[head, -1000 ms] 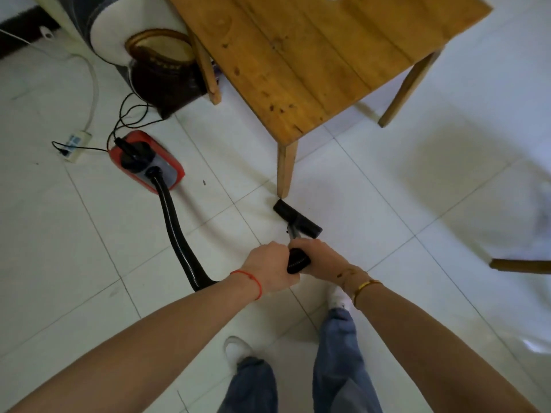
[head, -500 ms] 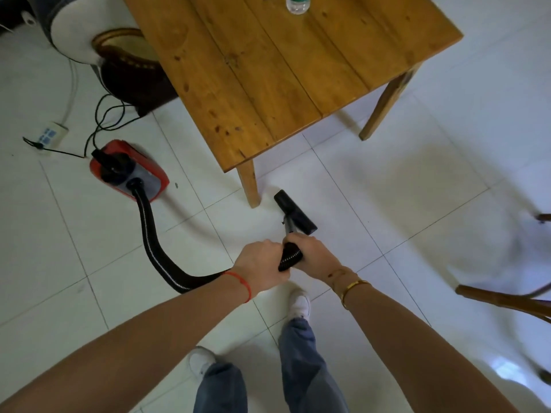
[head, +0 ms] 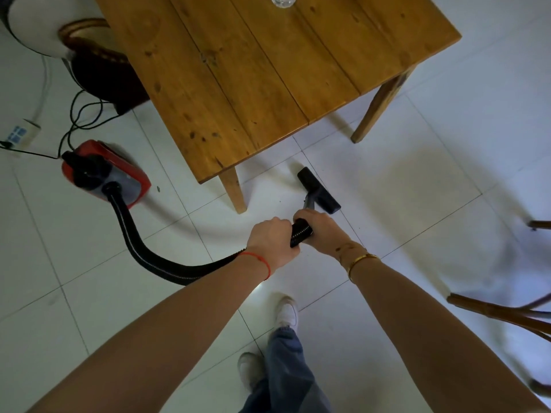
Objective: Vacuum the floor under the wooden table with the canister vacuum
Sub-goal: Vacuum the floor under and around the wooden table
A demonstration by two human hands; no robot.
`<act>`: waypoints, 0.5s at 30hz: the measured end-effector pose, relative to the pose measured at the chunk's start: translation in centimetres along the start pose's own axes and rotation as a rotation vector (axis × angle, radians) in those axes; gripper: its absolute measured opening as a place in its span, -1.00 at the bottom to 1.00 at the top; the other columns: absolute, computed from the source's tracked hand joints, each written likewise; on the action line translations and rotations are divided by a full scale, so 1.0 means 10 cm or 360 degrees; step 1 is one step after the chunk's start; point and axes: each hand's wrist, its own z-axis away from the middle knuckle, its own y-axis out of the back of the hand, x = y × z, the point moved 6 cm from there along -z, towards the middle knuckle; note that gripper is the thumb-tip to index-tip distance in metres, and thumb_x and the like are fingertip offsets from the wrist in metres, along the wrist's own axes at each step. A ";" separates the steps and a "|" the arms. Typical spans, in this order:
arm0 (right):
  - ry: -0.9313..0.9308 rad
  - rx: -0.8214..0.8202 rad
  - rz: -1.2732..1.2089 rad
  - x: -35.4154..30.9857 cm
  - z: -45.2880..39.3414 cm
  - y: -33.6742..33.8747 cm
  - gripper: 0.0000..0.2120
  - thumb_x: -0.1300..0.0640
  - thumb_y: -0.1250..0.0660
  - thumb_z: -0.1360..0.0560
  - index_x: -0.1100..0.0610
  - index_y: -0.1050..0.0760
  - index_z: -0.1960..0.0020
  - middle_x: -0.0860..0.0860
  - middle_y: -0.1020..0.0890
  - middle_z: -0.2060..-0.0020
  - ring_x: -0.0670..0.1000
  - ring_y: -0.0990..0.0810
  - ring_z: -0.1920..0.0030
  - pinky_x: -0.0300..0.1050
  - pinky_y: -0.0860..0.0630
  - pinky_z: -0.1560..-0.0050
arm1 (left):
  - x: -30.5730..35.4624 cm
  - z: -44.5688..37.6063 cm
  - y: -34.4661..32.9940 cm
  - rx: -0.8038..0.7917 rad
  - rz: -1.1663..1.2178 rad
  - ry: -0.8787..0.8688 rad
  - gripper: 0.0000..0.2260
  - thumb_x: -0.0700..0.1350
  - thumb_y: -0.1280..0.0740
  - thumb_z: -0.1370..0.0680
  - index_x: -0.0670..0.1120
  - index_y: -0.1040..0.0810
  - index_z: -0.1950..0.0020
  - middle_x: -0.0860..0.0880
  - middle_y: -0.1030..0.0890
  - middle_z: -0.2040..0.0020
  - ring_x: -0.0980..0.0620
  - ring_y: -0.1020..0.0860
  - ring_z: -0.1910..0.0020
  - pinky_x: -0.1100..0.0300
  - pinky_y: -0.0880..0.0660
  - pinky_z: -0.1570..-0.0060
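both hands, left hand (head: 269, 240) and right hand (head: 320, 231), are gripping the hose (head: 300, 234); the nozzle (head: 318, 190) risks hitting the counter leg (head: 234, 189) (at nine o'clock).

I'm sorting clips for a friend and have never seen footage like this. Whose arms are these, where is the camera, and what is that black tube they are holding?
The camera sits on a person's head, looking forward and down, so the two bare arms are that person's own. The left hand and the right hand both grip the ribbed black hose, where it joins a short wand. That wand ends in a flat black floor nozzle resting on the white tiled floor, just off the near corner leg of the wooden plank table. The hose curves back to a red and grey canister vacuum, whose cord runs to a white power strip. The bottom of a clear bottle stands on the table. The person's jeans and white shoes show below.
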 end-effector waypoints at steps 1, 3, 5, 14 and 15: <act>0.0013 -0.0005 -0.0003 -0.04 0.01 -0.05 -0.79 0.16 -0.42 -0.42 0.09 -0.46 -0.01 0.02 -0.57 0.08 0.06 -0.54 0.11 -0.06 -0.50 -0.05 | -0.05 0.05 -0.01 -0.0009 0.0002 0.0011 -0.76 0.04 -0.29 -0.52 -0.10 -0.51 -0.05 -0.06 -0.58 0.10 -0.05 -0.60 0.13 0.20 -0.41 0.25; 0.0052 -0.0022 -0.0006 -0.18 0.04 -0.18 -0.79 0.15 -0.42 -0.42 0.09 -0.46 0.00 0.02 -0.56 0.07 0.05 -0.54 0.11 -0.06 -0.50 -0.04 | -0.17 0.18 -0.04 -0.0034 -0.0003 0.0030 -0.77 0.03 -0.30 -0.51 -0.10 -0.51 -0.04 -0.06 -0.58 0.11 -0.04 -0.58 0.15 0.21 -0.39 0.28; 0.0093 -0.0052 -0.0021 -0.35 0.09 -0.35 -0.78 0.16 -0.43 -0.42 0.11 -0.46 -0.01 0.04 -0.56 0.07 0.05 -0.53 0.11 -0.09 -0.48 -0.04 | -0.31 0.35 -0.08 -0.0069 -0.0006 0.0046 -0.79 0.02 -0.30 -0.50 -0.09 -0.51 -0.02 -0.05 -0.58 0.13 -0.04 -0.58 0.17 0.22 -0.39 0.29; 0.0188 -0.0131 -0.0133 -0.99 0.48 -1.10 -0.79 0.21 -0.41 -0.41 0.14 -0.47 -0.01 0.06 -0.56 0.07 0.05 -0.53 0.12 -0.17 -0.41 0.07 | -0.80 1.22 -0.36 -0.0147 -0.0094 0.0084 -0.80 0.02 -0.26 -0.50 -0.09 -0.51 0.01 -0.05 -0.59 0.10 -0.04 -0.58 0.17 0.20 -0.41 0.27; 0.0212 -0.0132 -0.0141 -1.03 0.53 -1.16 -0.79 0.21 -0.42 -0.40 0.13 -0.46 0.00 0.05 -0.56 0.08 0.04 -0.52 0.13 -0.17 -0.40 0.08 | -0.83 1.29 -0.40 -0.0152 -0.0104 0.0088 -0.79 0.02 -0.26 -0.50 -0.09 -0.51 0.00 -0.05 -0.59 0.09 -0.04 -0.58 0.16 0.19 -0.41 0.26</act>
